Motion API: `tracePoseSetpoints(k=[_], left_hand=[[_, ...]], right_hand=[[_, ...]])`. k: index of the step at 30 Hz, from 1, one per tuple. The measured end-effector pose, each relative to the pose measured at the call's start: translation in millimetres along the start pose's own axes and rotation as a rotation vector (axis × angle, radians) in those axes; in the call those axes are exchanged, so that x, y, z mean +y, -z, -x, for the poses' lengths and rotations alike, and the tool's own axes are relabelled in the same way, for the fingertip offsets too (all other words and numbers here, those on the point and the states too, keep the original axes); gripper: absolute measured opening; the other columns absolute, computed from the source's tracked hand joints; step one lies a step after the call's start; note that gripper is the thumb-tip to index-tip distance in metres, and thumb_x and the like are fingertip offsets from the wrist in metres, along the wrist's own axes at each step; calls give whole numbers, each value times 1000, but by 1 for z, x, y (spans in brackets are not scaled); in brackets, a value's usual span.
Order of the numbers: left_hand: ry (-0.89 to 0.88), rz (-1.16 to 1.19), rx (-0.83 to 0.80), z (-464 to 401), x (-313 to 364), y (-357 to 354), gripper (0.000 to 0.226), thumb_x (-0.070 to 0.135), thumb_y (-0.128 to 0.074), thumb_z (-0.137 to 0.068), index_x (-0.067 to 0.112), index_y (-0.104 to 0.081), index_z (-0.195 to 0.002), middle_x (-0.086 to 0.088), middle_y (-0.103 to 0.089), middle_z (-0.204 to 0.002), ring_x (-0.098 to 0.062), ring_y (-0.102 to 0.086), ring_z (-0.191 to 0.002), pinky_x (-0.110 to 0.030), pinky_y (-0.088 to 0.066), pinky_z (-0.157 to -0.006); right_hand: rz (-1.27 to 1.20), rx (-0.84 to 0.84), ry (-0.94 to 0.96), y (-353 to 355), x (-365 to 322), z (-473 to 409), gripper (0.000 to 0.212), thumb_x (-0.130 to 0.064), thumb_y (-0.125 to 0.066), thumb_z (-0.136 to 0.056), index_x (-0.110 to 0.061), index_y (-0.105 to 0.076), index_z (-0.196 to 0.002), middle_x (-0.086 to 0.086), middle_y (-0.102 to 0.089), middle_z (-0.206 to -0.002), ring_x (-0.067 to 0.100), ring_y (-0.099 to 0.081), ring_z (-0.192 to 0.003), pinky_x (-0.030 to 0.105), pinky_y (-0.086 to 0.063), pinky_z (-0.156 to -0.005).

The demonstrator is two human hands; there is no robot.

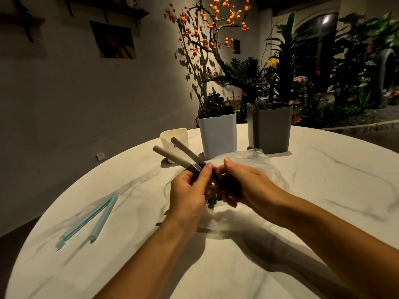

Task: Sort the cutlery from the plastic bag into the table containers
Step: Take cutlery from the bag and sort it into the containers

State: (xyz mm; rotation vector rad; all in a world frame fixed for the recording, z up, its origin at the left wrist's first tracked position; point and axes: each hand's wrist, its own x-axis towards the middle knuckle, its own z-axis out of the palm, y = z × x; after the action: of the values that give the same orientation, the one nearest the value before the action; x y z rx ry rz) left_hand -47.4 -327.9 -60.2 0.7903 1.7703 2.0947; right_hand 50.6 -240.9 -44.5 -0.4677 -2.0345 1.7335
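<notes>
Gripping two cutlery handles (172, 151) angled up-left, left hand (190, 192).

Two hands: left (190, 190), right (239, 182). Two brown-handled cutlery pieces, upper (186, 150) and lower (170, 157). One clear plastic bag (257, 162). Three containers: cream (172, 137), white (218, 137), grey (272, 128). One light blue bag clip (90, 219), lying open. One round marble table (323, 190).
</notes>
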Motion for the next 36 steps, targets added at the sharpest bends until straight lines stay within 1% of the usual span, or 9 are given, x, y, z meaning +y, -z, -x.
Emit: tracePoseSetpoints(k=[4,12,18,23,25,27,30,32,36], left_hand=[[7,15,47,5,2,-7,13,34,-65,-88,23,-70,-93,15,-73,-79,0,-70,-71,-11,-51,-54],[71,110,-3,6,8,-5,42,46,-66,-73,18,-74,-103,4,-76,-95,-18,-71,-92,-32,-58,-81],[21,-30,-54,5,5,-3,26,43,-62,-89,22,-68,-104,8,-72,-92,-12,-68,-81,-15,-52,-60],[-415,-560,61,7,-4,4,20,35,-52,-99,21,-58,-85,9,-61,-73,-8,-59,-68,-17,-51,-60],[-761,-810,101,4,-6,7,6,26,-62,-93,24,-57,-96,8,-63,-89,-11,-60,-81,-23,-57,-71],[-951,-1008,77,1,-7,5,41,25,-73,-78,21,-58,-116,-2,-62,-114,-21,-56,-105,-36,-54,-92],[-986,-1271,-32,-6,-8,2,71,28,-88,-63,16,-60,-126,-10,-61,-128,-32,-52,-123,-54,-38,-109],[-1014,-1354,-84,-9,-13,4,60,34,-90,-60,14,-68,-113,-11,-68,-112,-34,-64,-108,-59,-37,-106],[-947,-1349,-221,-7,-4,8,30,44,-56,-87,20,-60,-103,-1,-63,-97,-18,-57,-85,-34,-51,-88]], right_hand=[[-57,-90,7,-6,2,2,26,-32,-44,-101,-17,-55,-120,13,-69,-101,25,-71,-86,36,-61,-74],[-109,-58,29,-5,0,3,16,-21,-55,-96,-24,-66,-108,0,-73,-77,17,-66,-58,28,-57,-54],[54,49,80,2,3,-1,15,-25,-59,-94,-23,-70,-104,2,-70,-75,14,-58,-52,22,-49,-48],[153,160,22,24,-2,-6,11,-24,-58,-96,-21,-68,-97,5,-66,-73,18,-55,-60,21,-43,-46],[233,134,-7,29,-3,-6,10,-25,-58,-96,-22,-67,-96,6,-68,-76,14,-56,-58,19,-43,-46],[311,83,-28,30,-3,-6,11,-24,-57,-96,-21,-67,-100,3,-67,-75,9,-55,-58,14,-41,-45],[402,20,-17,31,-1,-6,17,-22,-57,-97,-19,-69,-108,-3,-67,-78,10,-57,-61,11,-42,-48],[463,-1,0,31,-1,-5,17,-21,-59,-96,-22,-69,-110,-9,-68,-81,10,-63,-70,10,-44,-52],[441,-10,17,34,-1,-4,20,-21,-68,-89,-25,-73,-108,-12,-71,-90,10,-67,-79,13,-50,-56]])
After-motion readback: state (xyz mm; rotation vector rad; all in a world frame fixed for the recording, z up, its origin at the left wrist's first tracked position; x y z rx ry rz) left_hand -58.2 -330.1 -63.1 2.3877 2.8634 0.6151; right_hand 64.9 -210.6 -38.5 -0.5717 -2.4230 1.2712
